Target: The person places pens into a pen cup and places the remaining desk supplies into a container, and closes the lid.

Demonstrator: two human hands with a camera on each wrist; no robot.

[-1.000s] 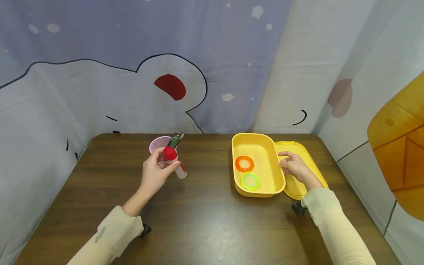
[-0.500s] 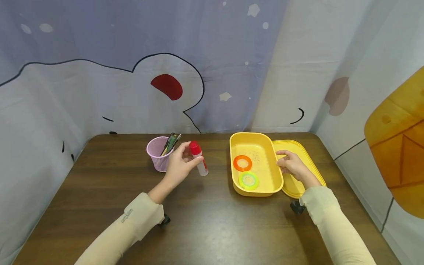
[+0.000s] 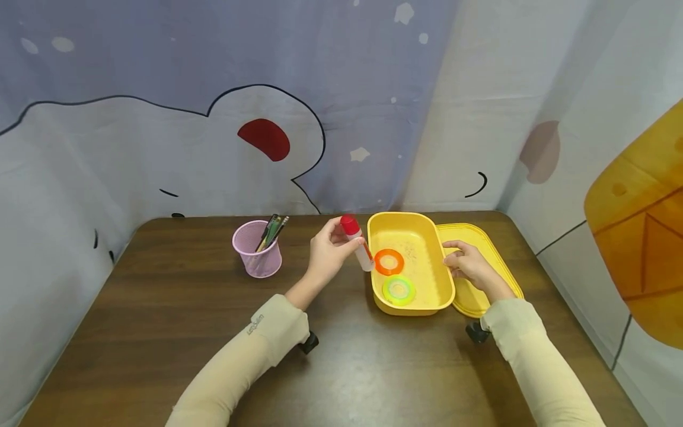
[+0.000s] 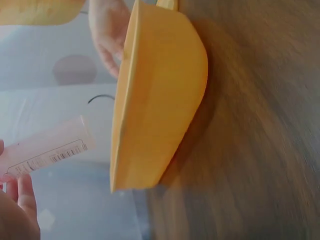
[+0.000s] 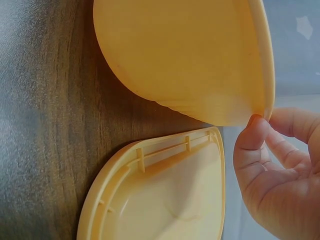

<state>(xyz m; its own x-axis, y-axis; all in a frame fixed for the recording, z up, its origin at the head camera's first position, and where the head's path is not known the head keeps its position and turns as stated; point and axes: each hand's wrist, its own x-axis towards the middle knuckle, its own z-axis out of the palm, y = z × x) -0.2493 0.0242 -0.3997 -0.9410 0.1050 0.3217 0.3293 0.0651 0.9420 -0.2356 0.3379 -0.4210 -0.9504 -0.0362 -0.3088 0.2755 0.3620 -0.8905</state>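
Note:
My left hand (image 3: 329,249) holds a red-capped glue stick (image 3: 364,256) between thumb and fingers, tilted, its lower end by the left rim of a yellow plastic box (image 3: 447,287). In the left wrist view the translucent tube (image 4: 47,147) shows printing and a barcode, apart from the box wall. My right hand (image 3: 472,267) pinches the box's right rim; the right wrist view has the thumb (image 5: 252,135) against the outer wall. Inside the box lie an orange ring (image 3: 389,262) and a green ring (image 3: 398,290), which look like tape rolls.
A yellow lid (image 3: 480,237) lies on the brown table (image 3: 176,308), right of the box and partly under my right hand. A pink mesh cup (image 3: 261,261) with several pens stands to the left. A printed curtain (image 3: 373,89) hangs behind the table.
My left hand has carried the glue stick rightward from in front of the pink cup to the box's left rim. The right hand has stayed at the box.

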